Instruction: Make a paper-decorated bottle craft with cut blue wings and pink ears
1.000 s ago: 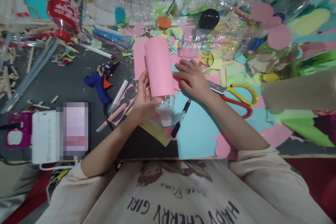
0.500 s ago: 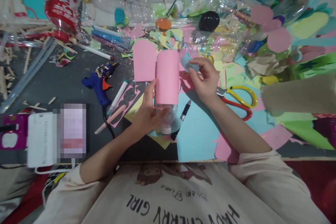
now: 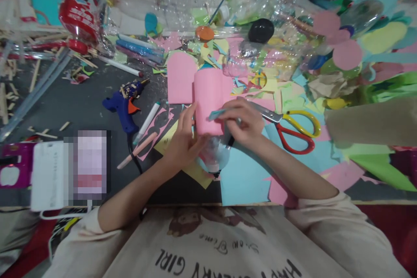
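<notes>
A clear plastic bottle lies with its neck toward me, its body wrapped in a pink paper sleeve. My left hand grips it from the left, fingers along the sleeve and thumb near the bottle's shoulder. Pinched between the thumb and fingers of my right hand is a small piece of blue paper, over the lower right part of the sleeve. Whether the paper touches the sleeve I cannot tell. A black pen is partly hidden under my right hand. Pink arched paper lies left of the bottle.
Scissors with yellow and red handles lie right of my right hand on blue paper. A blue glue gun and a white marker are at left. Paper scraps and clear plastic bottles crowd the back. A phone lies at front left.
My right hand has moved down and left with the blue paper, from beside the sleeve's top to over its lower part. My left hand still holds the bottle.
</notes>
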`<action>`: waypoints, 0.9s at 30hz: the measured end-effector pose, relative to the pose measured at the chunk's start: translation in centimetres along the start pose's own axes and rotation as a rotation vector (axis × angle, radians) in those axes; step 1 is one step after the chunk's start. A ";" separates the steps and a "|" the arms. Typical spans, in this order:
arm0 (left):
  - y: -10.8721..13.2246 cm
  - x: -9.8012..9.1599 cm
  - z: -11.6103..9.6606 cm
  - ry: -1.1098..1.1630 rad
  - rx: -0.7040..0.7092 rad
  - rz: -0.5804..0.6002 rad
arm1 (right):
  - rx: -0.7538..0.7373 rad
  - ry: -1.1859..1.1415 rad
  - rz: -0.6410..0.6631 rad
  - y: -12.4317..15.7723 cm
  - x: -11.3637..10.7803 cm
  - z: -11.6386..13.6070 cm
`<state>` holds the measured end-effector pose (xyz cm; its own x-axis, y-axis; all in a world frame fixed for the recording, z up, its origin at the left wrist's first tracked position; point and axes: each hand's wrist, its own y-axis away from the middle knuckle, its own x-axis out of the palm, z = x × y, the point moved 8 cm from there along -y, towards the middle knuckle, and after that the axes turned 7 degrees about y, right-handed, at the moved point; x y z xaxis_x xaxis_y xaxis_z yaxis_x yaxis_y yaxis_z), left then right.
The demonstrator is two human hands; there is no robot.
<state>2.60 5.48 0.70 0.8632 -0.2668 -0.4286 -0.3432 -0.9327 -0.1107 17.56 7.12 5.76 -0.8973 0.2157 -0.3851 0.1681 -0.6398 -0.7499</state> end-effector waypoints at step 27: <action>0.9 -14.9 2.7 -0.734 -0.911 -0.348 | -0.235 0.052 0.116 1.7 2.5 2.1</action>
<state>-11.55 9.29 4.58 0.3423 -0.0438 -0.9386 0.5043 -0.8343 0.2229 14.73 5.01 4.63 -0.8454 0.1921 -0.4983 0.3644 -0.4746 -0.8012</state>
